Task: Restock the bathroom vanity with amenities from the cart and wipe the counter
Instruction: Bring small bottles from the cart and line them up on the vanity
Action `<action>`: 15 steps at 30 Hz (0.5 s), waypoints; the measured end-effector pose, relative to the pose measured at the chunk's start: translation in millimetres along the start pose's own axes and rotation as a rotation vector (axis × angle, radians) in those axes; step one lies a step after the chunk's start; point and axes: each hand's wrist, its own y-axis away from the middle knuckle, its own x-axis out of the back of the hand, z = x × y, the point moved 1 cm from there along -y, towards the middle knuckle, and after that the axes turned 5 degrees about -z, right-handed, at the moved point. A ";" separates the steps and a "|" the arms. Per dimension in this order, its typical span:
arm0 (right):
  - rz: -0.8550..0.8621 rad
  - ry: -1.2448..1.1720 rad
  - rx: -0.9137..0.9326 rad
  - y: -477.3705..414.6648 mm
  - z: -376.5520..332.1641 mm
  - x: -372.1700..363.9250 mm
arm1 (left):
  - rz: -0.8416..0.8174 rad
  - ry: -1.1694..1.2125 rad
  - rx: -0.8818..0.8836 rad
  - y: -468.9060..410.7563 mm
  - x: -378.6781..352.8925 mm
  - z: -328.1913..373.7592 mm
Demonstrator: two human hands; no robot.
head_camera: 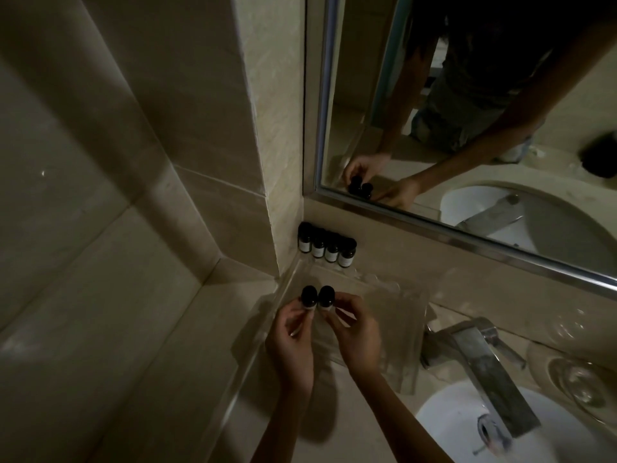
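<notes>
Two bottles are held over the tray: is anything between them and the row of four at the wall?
Nothing visible. The left hand and right hand each pinch one of the held bottles above the clear tray. From there to the row of four bottles, only the tray's transparent surface shows.

1. The counter [340, 406] is looking like smooth, pale stone.
2. The tray [400, 312] is looking like clear plastic.
3. The tap [484, 369] is shining like grey metal.
4. The sink [444, 429] is gleaming white.
</notes>
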 end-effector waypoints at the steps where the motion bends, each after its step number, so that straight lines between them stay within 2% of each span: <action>1: -0.003 0.002 0.001 -1.2 -0.1 -0.5 | 0.002 0.002 -0.004 -2.0 -1.9 1.0; 8: 0.019 -0.013 -0.014 -27.4 1.2 -13.9 | 0.040 0.042 -0.007 -28.5 -17.1 4.1; 15: 0.132 -0.001 0.001 -54.4 0.3 -33.8 | 0.056 0.058 -0.004 -55.9 -36.6 5.6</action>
